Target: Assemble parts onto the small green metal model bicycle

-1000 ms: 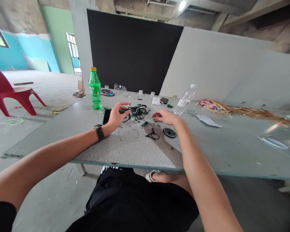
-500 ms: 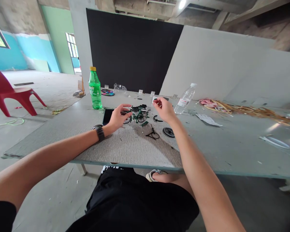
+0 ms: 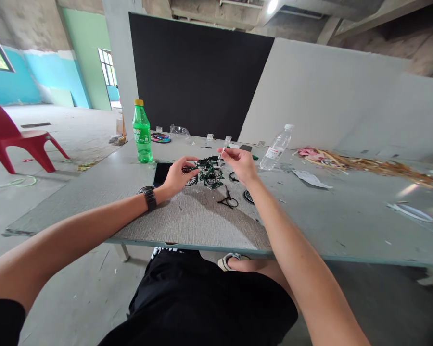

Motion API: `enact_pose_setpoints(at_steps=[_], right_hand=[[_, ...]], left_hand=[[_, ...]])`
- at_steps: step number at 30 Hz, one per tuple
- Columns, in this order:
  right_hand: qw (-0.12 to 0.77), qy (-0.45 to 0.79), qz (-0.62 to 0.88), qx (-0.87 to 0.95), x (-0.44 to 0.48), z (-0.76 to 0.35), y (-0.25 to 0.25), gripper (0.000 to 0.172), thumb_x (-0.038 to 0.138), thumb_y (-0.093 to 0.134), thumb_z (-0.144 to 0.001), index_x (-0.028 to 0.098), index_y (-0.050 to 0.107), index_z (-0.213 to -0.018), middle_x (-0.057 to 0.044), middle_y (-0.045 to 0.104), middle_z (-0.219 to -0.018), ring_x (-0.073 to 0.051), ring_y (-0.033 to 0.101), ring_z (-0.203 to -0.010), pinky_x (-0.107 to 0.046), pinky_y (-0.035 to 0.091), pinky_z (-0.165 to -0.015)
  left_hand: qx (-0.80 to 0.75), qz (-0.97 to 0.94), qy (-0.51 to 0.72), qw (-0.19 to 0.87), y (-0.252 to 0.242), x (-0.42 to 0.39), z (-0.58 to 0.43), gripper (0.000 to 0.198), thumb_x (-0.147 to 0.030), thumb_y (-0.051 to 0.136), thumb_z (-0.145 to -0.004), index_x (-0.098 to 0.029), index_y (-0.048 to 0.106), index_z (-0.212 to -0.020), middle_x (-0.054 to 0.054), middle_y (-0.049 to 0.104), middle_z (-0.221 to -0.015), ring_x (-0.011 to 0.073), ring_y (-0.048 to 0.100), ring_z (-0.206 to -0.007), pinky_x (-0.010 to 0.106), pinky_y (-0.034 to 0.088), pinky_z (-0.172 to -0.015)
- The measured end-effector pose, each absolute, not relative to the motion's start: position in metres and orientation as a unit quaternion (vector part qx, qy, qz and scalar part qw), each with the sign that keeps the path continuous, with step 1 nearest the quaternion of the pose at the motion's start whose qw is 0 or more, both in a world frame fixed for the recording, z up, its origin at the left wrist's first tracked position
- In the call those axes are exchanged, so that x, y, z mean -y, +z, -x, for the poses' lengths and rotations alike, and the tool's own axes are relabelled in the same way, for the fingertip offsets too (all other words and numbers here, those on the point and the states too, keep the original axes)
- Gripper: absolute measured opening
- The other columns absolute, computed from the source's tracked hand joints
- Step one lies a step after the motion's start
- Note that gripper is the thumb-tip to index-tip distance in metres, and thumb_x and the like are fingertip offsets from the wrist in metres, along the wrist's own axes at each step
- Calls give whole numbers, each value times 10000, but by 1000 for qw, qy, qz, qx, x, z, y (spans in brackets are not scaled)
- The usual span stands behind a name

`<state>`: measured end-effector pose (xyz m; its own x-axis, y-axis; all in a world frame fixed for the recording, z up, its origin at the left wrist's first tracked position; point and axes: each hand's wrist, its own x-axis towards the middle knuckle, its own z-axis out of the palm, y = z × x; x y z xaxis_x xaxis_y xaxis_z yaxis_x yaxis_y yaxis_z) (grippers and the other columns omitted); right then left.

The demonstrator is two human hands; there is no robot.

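Note:
A small green model bicycle [image 3: 207, 173] stands on the grey table [image 3: 187, 221]. My left hand [image 3: 176, 177], a black watch on its wrist, grips the model's front wheel end with curled fingers. My right hand [image 3: 238, 162] hovers just right of the bicycle and pinches a tiny pale part above its rear end. On the table near that hand lie a loose black wheel [image 3: 248, 196], a black wire stand piece [image 3: 228, 200] and a curved black part [image 3: 233, 177].
A green soda bottle [image 3: 142, 131] stands at the left, a dark phone [image 3: 162, 172] lies beside my left hand, a clear water bottle [image 3: 277, 147] leans at the right. Straw-like strips [image 3: 364, 166] and paper scraps litter the far right. A red chair [image 3: 10, 137] stands on the floor.
My right hand rose from the table at the loose parts, then moved left to the bicycle's rear with a tiny part pinched. My left hand stayed on the model.

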<state>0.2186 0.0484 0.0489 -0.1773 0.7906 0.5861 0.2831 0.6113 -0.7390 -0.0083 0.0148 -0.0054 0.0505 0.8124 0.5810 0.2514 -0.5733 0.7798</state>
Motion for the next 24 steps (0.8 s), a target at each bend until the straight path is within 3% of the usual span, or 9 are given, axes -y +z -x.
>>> enact_pose_setpoints(at_steps=[4,11,18,24], right_hand=[[493,222,390,746,-50,-219,48,539,558,606,-911,220,606,-1332,-68,705,-1009,-186,633,-894,-339,531,-792],[456,148,401,781,-49,-216,49,319,474,572,-939,198,649,-1079,-97,705,-1024,-209,638,-887,-349,518,-802],[248,-31,552,796,-52,-247,55,197,294,575,-926,190,716,-1016,-107,727,-1032,-246,638,-910,-373,473,-795],[108,-5,612,783,-69,-271,42,195,307,650,-880,211,767,-1002,-107,759,-1033,-281,662,-989,-384,496,-787]], left_hand=[[-382,-689,567,239,-4,-14,8,316,-201,734,-837,-211,666,-1146,46,696,-954,145,646,-825,263,479,-678],[-377,-696,566,229,-5,-15,9,319,-195,732,-838,-215,662,-1148,46,697,-955,151,652,-845,267,482,-686],[-386,-688,573,222,-7,-17,10,323,-222,738,-840,-219,667,-1155,47,702,-971,145,653,-832,262,491,-683],[-397,-659,594,236,-9,-21,12,339,-248,750,-829,-212,669,-1157,53,706,-959,137,642,-784,257,502,-668]])
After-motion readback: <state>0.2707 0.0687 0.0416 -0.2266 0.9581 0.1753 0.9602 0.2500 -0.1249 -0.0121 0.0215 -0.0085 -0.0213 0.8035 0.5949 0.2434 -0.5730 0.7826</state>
